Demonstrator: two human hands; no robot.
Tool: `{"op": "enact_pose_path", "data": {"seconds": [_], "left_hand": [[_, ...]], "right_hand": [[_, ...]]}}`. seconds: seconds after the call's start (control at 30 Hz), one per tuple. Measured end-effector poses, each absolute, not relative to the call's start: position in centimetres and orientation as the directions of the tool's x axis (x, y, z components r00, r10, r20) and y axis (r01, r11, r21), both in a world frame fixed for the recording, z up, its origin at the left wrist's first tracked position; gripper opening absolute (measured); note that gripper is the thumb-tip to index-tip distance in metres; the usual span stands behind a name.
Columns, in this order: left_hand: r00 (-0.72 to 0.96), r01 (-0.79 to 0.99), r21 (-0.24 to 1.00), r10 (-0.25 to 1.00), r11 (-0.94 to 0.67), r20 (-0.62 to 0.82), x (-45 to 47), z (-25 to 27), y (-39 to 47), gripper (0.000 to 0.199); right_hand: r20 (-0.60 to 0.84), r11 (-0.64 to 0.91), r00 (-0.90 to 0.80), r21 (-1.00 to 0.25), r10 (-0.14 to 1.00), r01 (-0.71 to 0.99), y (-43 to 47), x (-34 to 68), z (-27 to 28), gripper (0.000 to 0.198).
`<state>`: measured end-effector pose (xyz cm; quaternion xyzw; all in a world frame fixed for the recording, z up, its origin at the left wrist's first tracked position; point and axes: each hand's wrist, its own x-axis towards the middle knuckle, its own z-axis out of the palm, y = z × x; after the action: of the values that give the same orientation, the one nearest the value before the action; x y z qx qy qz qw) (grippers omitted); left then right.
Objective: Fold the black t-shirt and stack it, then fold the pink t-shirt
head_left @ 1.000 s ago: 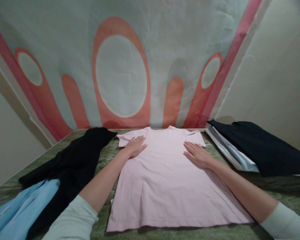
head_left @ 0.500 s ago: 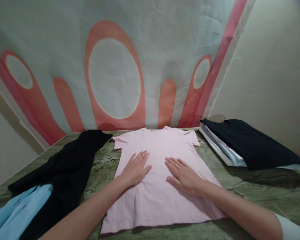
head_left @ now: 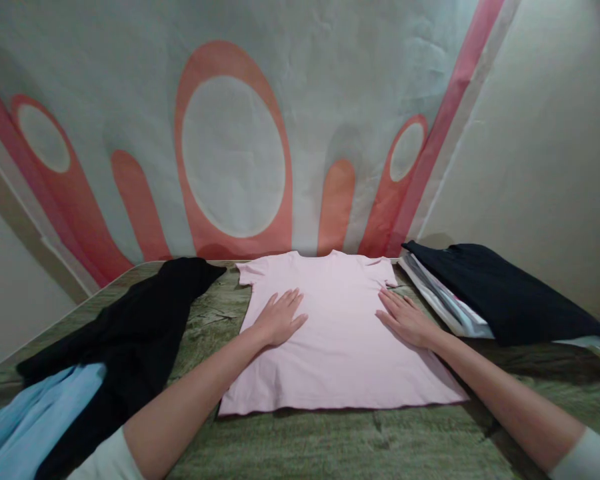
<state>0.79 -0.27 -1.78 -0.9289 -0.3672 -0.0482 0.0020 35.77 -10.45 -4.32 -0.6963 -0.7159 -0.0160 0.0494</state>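
A pink short-sleeved T-shirt (head_left: 330, 360) lies spread out on the table, its neck toward the wall and its hem toward me. My left hand (head_left: 281, 319) rests flat on the left side of the shirt, fingers stretched forward. On the shirt's right edge, below the right sleeve, my right hand (head_left: 405, 319) lies flat with its fingers pointing up and to the left. Neither hand grips the cloth. Light creases show in the fabric near the hem on the left.
Black clothing (head_left: 145, 313) lies loosely at the left, with a light blue garment (head_left: 45, 413) beside it. A stack of folded clothes topped by a dark garment (head_left: 510, 287) sits at the right. Behind the wood-patterned table (head_left: 300, 443) stands a wall with a printed sheet (head_left: 380, 67).
The shirt has moved away from me, its hem now farther from the near side. My right hand has slid right to the shirt's edge; my left hand has shifted slightly forward.
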Motion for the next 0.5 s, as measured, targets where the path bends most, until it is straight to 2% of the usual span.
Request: {"op": "enact_pose_path", "data": {"seconds": [0.27, 0.5], "left_hand": [[0.753, 0.654, 0.038, 0.656, -0.755, 0.05, -0.8, -1.4, 1.0, 0.061], [0.543, 0.84, -0.008, 0.839, -0.543, 0.048, -6.3, -1.3, 2.3, 0.059]], "right_hand": [[0.094, 0.041, -0.039, -0.023, 0.995, 0.999, -8.5, 36.8, -5.0, 0.069], [0.123, 0.033, -0.032, -0.007, 0.992, 0.999, -8.6, 36.7, -5.5, 0.066]]}}
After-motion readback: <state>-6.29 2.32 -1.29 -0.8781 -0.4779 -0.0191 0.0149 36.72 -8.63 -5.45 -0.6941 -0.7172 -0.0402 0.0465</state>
